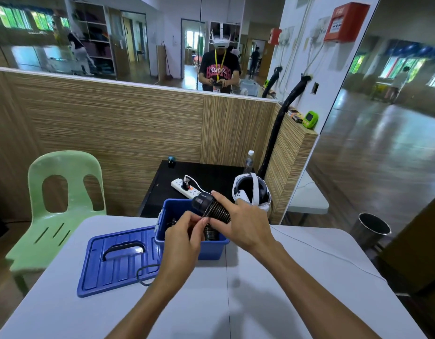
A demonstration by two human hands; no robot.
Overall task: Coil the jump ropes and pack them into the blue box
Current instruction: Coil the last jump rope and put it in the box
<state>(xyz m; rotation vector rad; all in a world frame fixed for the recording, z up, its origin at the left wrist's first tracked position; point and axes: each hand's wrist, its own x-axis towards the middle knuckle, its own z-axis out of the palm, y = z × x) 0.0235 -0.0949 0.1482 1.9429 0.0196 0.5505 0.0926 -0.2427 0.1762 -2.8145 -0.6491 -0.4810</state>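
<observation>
A black jump rope [212, 209], wound in tight turns around its own handles into a stubby bundle, is held in the air just above the open blue box [192, 248]. The bundle's long axis runs diagonally, its capped end up and to the left, its lower end pointing down and right into the grip. The right hand [245, 222] is wrapped around the lower half of the bundle from the right side, index finger laid along the top. The left hand [184, 237] comes in from below and left, thumb and fingertips pinching a thin strand of the rope at the bundle's middle (whether that is the loose tail, I cannot tell).

Both hands sit directly over the box, so the bundle lies straight above its opening; lowering it would likely suit the right hand, which carries the weight. Something dark and coiled already lies inside the box, probably another rope.

The blue lid [118, 260] lies flat on the grey table [260, 302] just left of the box, with a loose loop of black cord [146, 275] at its near right edge. A green plastic chair [59, 204] stands further left.
</observation>
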